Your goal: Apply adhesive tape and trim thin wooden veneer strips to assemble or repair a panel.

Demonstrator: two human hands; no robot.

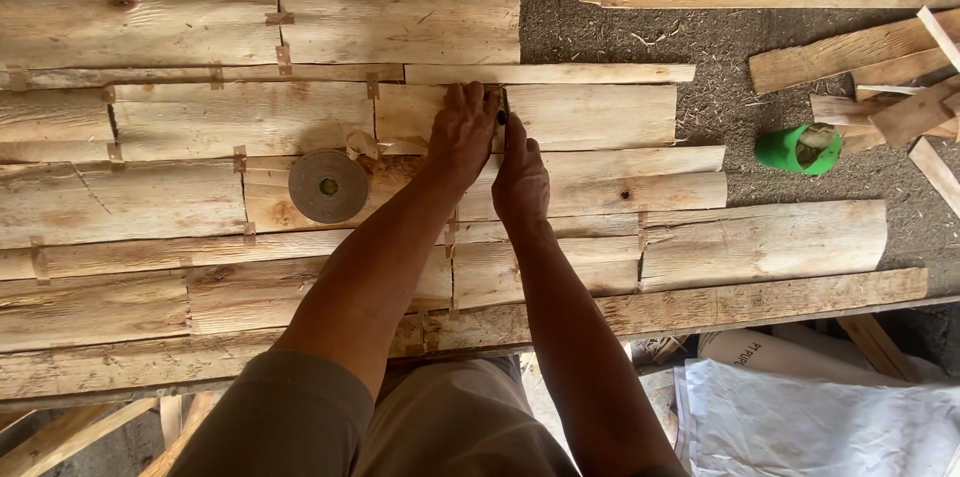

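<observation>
I see the left hand (462, 132) pressing a veneer strip (560, 117) mid-worktop, the right hand (520, 180) beside it holding a dark tool (501, 113) (kind unclear); a tape roll (328, 186) lies left.

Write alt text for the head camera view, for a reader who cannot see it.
Seen from above, a person's left hand presses flat on thin wood sheets joined with tape strips, while the right hand holds a small dark tool at a seam. A tape roll lies left; a green cup sits right.
</observation>
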